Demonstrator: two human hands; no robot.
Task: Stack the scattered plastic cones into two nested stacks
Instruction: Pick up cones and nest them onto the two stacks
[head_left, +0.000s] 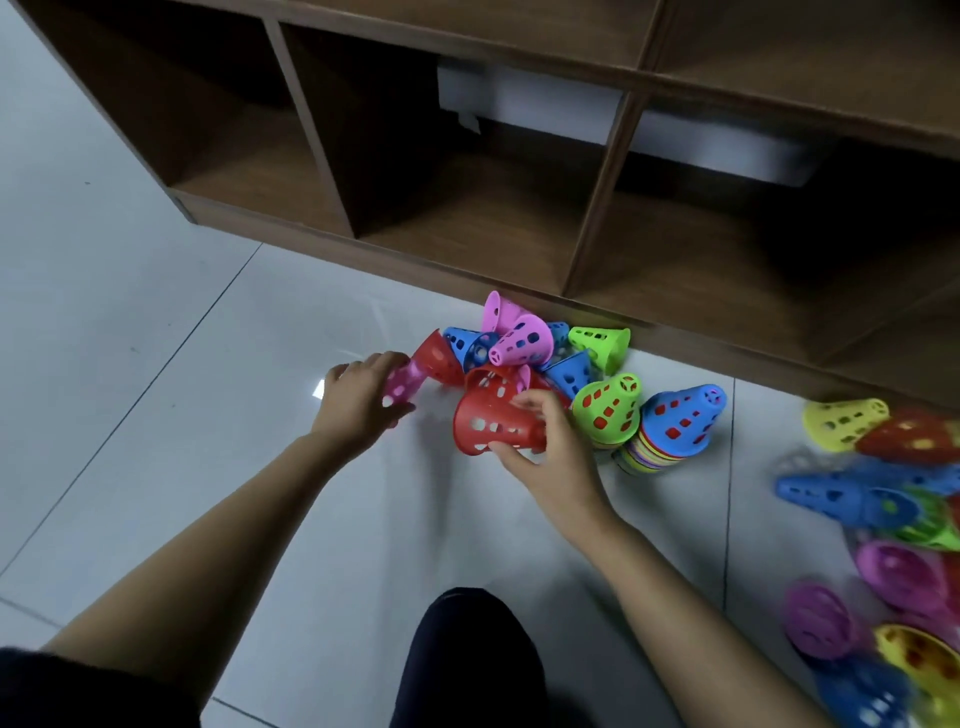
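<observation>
Down on the pale tiled floor (156, 322), a person works with 2 bare hands in front of a dark wooden shelf unit (519, 208). Left hand (358, 400) has its grip closed around a pink cone (402, 384), which lies on its side with its narrow end toward the hand's fingers and its wide end against a red cone (439, 358) behind it. Right hand (550, 447) holds another red cone (493, 421) by its wide rim, thumb on the near edge and fingers curled over the far side; this cone is tilted, its wide mouth toward the camera.

Just behind both hands sits a loose heap (540, 343) of pink, blue and green cones, touching the base of the shelf unit. Right of the held red cone stand 2 nested stacks side by side: a green-topped stack (608, 410) and a blue-topped stack (680, 421), the latter showing many coloured rims at its base. Well apart at the right edge lies a second scatter of cones (883, 519), blurred, in yellow, red, blue, green and purple
</observation>
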